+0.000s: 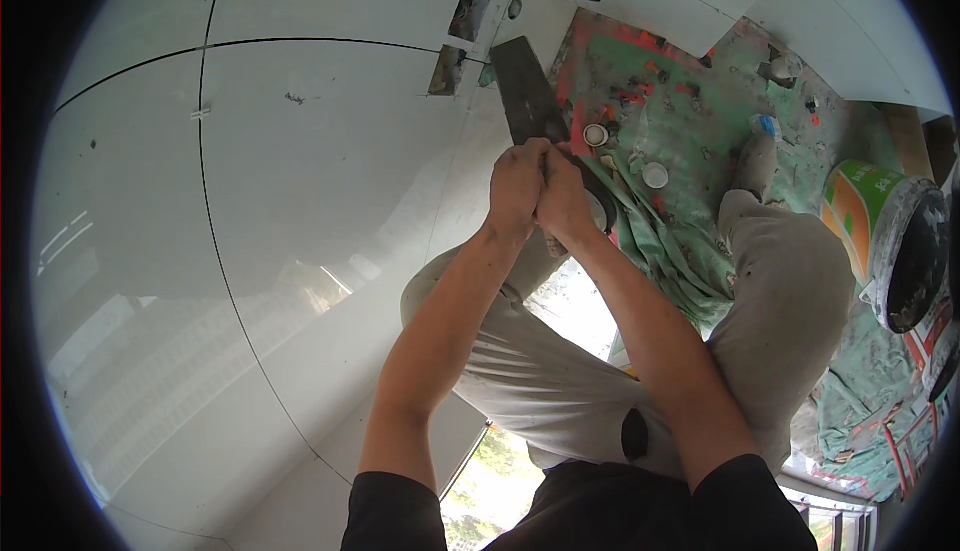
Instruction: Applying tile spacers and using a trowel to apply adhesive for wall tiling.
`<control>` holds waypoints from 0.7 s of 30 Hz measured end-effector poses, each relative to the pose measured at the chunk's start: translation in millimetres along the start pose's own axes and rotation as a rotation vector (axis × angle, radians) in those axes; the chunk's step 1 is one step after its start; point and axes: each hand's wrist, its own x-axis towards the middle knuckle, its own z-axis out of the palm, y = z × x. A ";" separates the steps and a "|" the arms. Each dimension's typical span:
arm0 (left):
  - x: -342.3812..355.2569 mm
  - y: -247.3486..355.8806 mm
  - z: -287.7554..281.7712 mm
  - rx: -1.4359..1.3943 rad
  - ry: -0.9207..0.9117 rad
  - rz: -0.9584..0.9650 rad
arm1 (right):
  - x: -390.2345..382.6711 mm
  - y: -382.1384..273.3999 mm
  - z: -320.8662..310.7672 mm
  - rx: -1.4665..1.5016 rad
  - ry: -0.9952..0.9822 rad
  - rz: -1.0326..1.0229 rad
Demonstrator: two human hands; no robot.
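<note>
My left hand [515, 186] and my right hand [563, 191] are closed together in front of me. Between them is a long, dark flat-bladed tool [525, 86] that looks like a trowel. Its blade stretches away from my fingers towards the wall corner. A short brown end, perhaps its handle, pokes out below my hands; the grip itself is mostly hidden. Just right of my right hand, a round dark-rimmed container [603, 209] is partly covered by my wrist. The blade's far end appears near a rectangular cut-out [447, 71] in the tiled wall.
Large glossy white tiles [300, 171] with dark joints cover the left wall. A stained green sheet [690, 151] lies on the floor, with small orange-red pieces and a round white tub [655, 175]. A green-and-orange bucket [870, 221] stands at the right, beyond my bent knee.
</note>
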 end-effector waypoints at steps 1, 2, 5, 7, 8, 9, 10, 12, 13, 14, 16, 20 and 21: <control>1.1 -0.6 0.3 -0.002 0.002 -0.002 | 0.7 0.5 -0.6 0.006 0.008 -0.011; 1.6 -1.3 -0.6 -0.003 0.003 -0.001 | 0.3 -0.6 -0.1 0.006 0.006 -0.012; 3.9 -4.0 -4.1 -0.015 0.027 -0.024 | -1.2 -3.0 1.8 0.042 0.001 0.033; 7.4 -7.3 -7.5 -0.026 -0.009 -0.026 | -0.4 -2.8 2.6 0.013 0.015 -0.013; 4.7 -4.5 -4.1 -0.025 -0.011 -0.031 | -0.5 -2.5 1.1 0.012 0.018 -0.009; 2.0 -1.8 -0.7 -0.024 -0.003 -0.040 | -0.1 -2.1 -0.6 0.020 0.010 0.017; -0.8 1.0 2.3 -0.023 0.004 -0.049 | -0.1 -1.8 -1.7 0.028 0.003 0.043; 4.2 -4.4 -5.3 -0.033 -0.009 -0.030 | -0.9 -0.3 2.8 0.027 0.007 0.013; 6.4 -7.1 -9.2 -0.045 -0.026 -0.012 | -1.4 0.4 5.0 0.023 0.014 -0.017; 4.4 -4.6 -6.6 -0.047 -0.025 -0.014 | -1.2 0.3 3.9 0.022 0.013 -0.016; 0.5 0.4 -0.4 -0.060 -0.012 -0.119 | -0.9 0.2 0.3 0.010 -0.017 0.073; 6.7 -4.5 -7.8 -0.118 -0.040 -0.122 | -2.4 2.2 6.3 -0.003 0.025 -0.010; 7.0 -5.8 -8.4 -0.115 -0.030 -0.116 | -3.5 1.7 6.7 0.001 0.024 -0.012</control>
